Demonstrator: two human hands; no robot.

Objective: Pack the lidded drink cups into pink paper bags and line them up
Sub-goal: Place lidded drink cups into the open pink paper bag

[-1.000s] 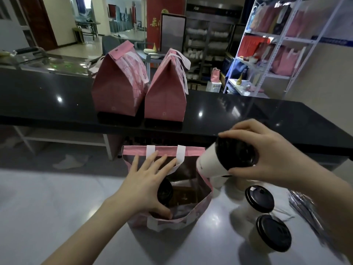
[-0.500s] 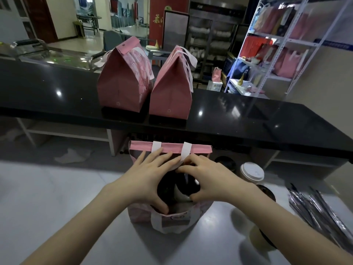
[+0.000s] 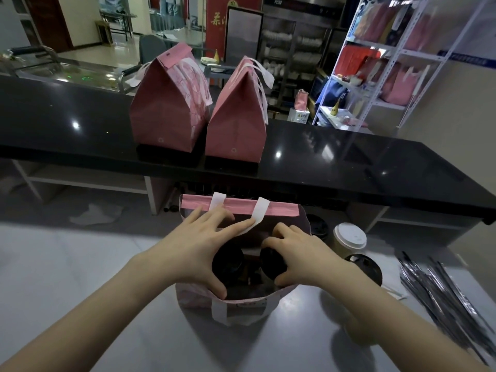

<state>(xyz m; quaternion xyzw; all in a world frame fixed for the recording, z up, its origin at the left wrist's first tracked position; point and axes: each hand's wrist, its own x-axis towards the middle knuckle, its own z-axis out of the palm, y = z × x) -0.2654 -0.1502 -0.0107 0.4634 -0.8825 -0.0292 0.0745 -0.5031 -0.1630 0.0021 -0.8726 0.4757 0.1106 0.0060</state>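
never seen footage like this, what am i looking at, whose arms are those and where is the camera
There is no machine here. A person wears a wide-angle camera on the head, so the one picture looks forward and down at their own arms. On the grey table stands an open pink bag with two black-lidded cups inside. The right hand grips the right cup by its lid. The left hand lies spread over the left cup, fingers against the bag's far wall. Beside the bag stand a white-lidded cup, a black-lidded cup and silvery packets. Two closed bags stand on the black counter behind.
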